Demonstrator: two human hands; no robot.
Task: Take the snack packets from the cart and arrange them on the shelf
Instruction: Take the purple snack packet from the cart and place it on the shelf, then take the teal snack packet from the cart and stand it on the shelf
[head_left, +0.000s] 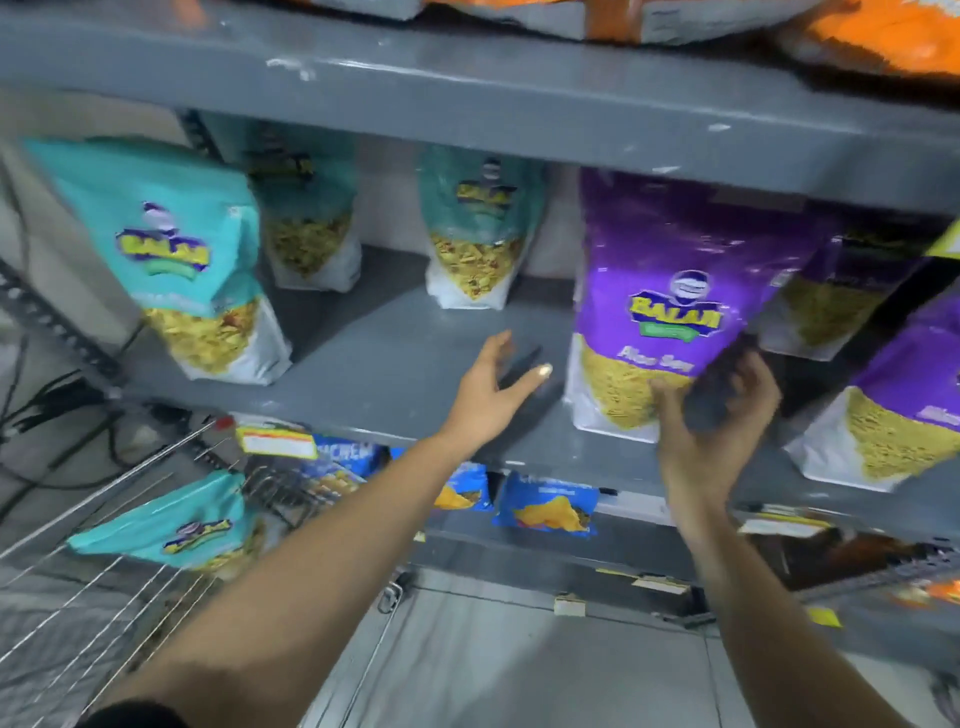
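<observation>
A purple snack packet (670, 291) stands upright on the grey middle shelf (395, 364). My right hand (711, 421) is at its lower right corner, thumb on the front and fingers curled round the side. My left hand (493, 384) hovers open over the bare shelf to the left of this packet, holding nothing. Teal packets stand on the same shelf: one at the front left (176, 260) and two further back (306, 218) (480, 228). More purple packets (904, 395) stand to the right. One teal packet (171, 530) lies in the wire cart (104, 587) at lower left.
The shelf above (519, 104) hangs low over the packets and carries orange packs (883, 36). Blue chip packets (550, 509) hang below the middle shelf's front edge. Black cables (57, 410) run along the far left. Grey floor lies beneath my arms.
</observation>
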